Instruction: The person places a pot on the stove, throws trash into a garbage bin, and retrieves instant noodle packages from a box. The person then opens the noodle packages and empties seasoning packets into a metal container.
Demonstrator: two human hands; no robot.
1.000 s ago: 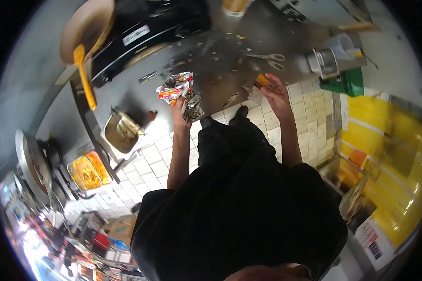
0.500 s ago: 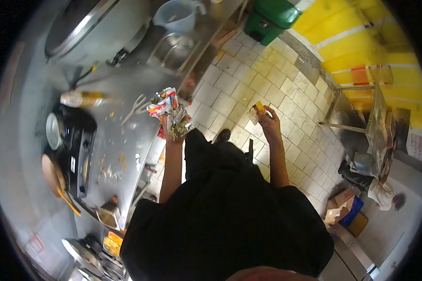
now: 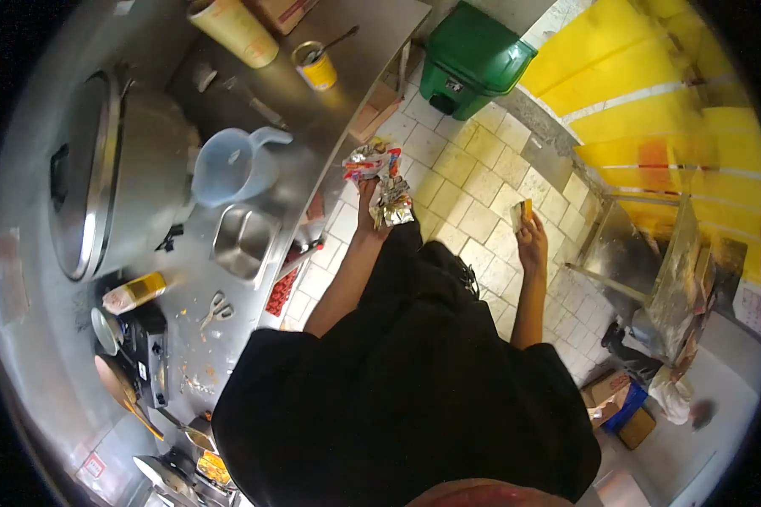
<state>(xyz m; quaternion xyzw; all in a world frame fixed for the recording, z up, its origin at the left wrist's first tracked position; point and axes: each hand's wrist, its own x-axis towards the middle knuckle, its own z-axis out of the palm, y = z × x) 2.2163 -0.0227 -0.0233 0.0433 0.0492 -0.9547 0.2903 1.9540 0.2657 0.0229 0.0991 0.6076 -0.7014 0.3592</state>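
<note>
Crumpled foil wrappers [image 3: 391, 201], silvery with red and white printed parts, are bunched in my left hand [image 3: 367, 203]. The hand is closed around them beside the counter's edge, over the floor. On the other side, my right hand [image 3: 531, 243] pinches a small packet [image 3: 521, 215], yellow with a pale or clear part, between thumb and fingers. Its exact kind is too small to make out. Scissors [image 3: 218, 311] with light handles lie on the steel counter [image 3: 254, 308], apart from both hands.
A green lidded bin [image 3: 473, 63] stands ahead on the tiled floor. Along the left counter are a large pot [image 3: 148, 169], a blue-tinted plastic jug [image 3: 232, 169], a steel container [image 3: 243, 241] and a yellow can [image 3: 315, 68]. Another person [image 3: 651, 372] is at the right, near cardboard boxes.
My view has moved forward along the counter, towards the green bin. The scissors now lie behind my left hand. Both hands keep hold of the wrappers and the packet.
</note>
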